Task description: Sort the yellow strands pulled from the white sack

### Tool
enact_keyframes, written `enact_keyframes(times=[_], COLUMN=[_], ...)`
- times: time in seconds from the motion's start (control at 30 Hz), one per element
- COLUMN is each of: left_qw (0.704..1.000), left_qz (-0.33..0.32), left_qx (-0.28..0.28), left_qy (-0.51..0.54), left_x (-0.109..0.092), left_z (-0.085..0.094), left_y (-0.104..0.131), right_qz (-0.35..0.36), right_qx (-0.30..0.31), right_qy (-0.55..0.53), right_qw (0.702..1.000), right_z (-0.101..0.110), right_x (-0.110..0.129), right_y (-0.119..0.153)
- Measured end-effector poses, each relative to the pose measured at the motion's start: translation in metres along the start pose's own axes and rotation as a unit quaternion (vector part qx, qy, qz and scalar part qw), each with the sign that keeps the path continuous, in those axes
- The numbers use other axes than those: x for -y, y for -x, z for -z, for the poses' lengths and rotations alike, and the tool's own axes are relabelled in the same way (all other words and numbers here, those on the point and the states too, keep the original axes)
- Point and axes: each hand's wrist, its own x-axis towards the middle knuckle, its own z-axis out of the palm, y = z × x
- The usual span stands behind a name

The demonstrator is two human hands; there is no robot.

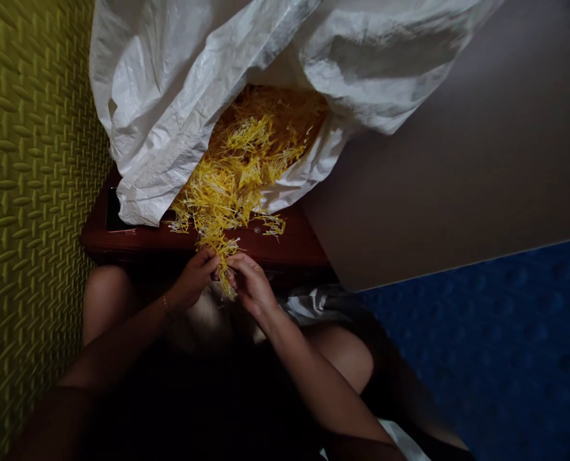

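Observation:
Yellow, pale-tipped thin strands [218, 182], too fine to name for certain, spill in a heap from the mouth of a white woven sack [164, 128]. At the near end of the heap, a bunch of these strands [227, 285] hangs between my two hands. My left hand [199, 274] is closed, with thumb and forefinger pinching the bunch from the left. Opposite it, my right hand [251, 278] pinches at the same bunch with its fingertips. The hands are close together, just in front of a dark red case [294, 240] that bears the heap.
A dark flat phone-like object [116, 211] lies on the case, partly under the sack. To the left rises a yellow diamond-patterned surface [30, 192]. A plain brownish panel [448, 153] stands on the right, above a blue bumpy mat [496, 333]. My knees flank the hands.

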Motion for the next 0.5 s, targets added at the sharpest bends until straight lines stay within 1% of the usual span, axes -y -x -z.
enact_keyframes(times=[0.03,0.07,0.13,0.17,0.2,0.23,0.3,0.33,0.37,0.4,0.43,0.47,0.5], left_qw=[1.000,1.000,1.000,0.999,0.999,0.999,0.998,0.997,0.996,0.994,0.990,0.986,0.983], left_qz=[0.000,-0.003,-0.016,-0.020,-0.020,-0.015,-0.010,-0.020,-0.039,-0.063,-0.088,-0.107,-0.119], left_qx=[0.002,0.000,-0.006,-0.009,-0.013,-0.017,-0.035,-0.054,-0.074,-0.091,-0.104,-0.112,-0.114], left_qy=[0.011,0.018,0.023,0.026,0.032,0.042,0.057,0.052,0.036,0.009,-0.023,-0.056,-0.086], left_x=[0.001,0.002,0.003,0.002,0.001,-0.001,-0.007,-0.009,-0.012,-0.013,-0.013,-0.012,-0.011], left_z=[0.000,-0.001,-0.002,-0.002,-0.001,-0.001,0.002,0.004,0.005,0.007,0.008,0.009,0.009], left_y=[0.000,0.000,0.001,0.001,0.001,0.001,0.000,0.000,0.000,-0.001,-0.001,-0.001,0.000], right_qz=[0.032,0.080,0.187,0.220,0.231,0.217,0.165,0.151,0.161,0.186,0.216,0.244,0.262], right_qx=[-0.014,-0.028,-0.047,-0.048,-0.047,-0.046,-0.069,-0.091,-0.119,-0.137,-0.143,-0.134,-0.112], right_qy=[0.023,0.058,0.136,0.161,0.163,0.143,0.057,0.015,-0.012,-0.020,-0.014,0.003,0.026], right_qw=[0.999,0.995,0.972,0.961,0.958,0.965,0.982,0.984,0.980,0.973,0.966,0.961,0.958], right_z=[-0.002,-0.003,-0.003,-0.002,0.001,0.006,0.020,0.028,0.034,0.039,0.042,0.041,0.039], right_x=[-0.001,-0.002,-0.002,-0.001,0.001,0.004,0.013,0.019,0.026,0.031,0.036,0.039,0.041], right_y=[0.002,0.004,0.006,0.005,0.002,-0.003,-0.017,-0.023,-0.029,-0.033,-0.034,-0.033,-0.029])
